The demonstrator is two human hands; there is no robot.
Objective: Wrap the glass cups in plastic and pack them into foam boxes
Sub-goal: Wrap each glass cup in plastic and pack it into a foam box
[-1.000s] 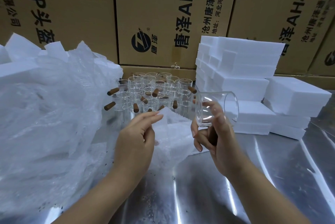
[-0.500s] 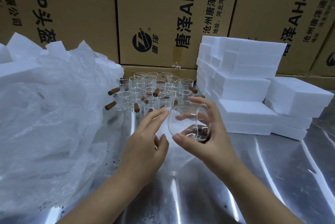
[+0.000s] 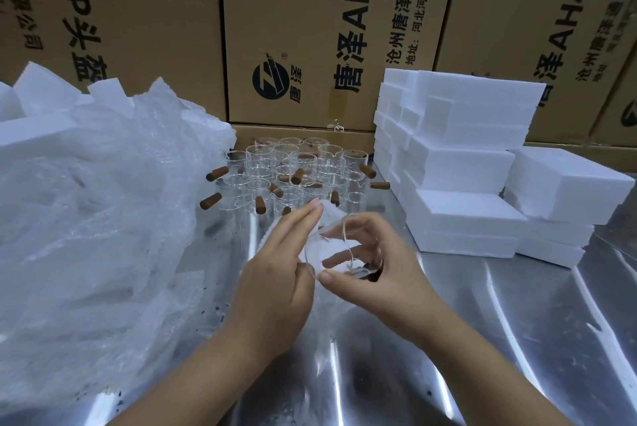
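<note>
I'm at the wrapping step, with nothing boxed from this cup yet. My right hand [image 3: 389,274] has its fingers and thumb curled round one glass cup [image 3: 339,250], holding it tipped on its side above the counter [image 3: 448,339], mouth turned toward my left hand [image 3: 272,284]. That hand's fingers [image 3: 300,222] lie straight against a small plastic sheet [image 3: 329,213] that stands just behind the cup's rim. The thumb is hidden, so I cannot tell whether I'm pinching the sheet or only touching it. Next I'd judge the cup must go onto the sheet so the plastic can be rolled round it, with a steady hold on the smooth glass. The other cups [image 3: 293,167] wait at the back, and the foam boxes [image 3: 458,163] are stacked to my right, well apart from my hands.
</note>
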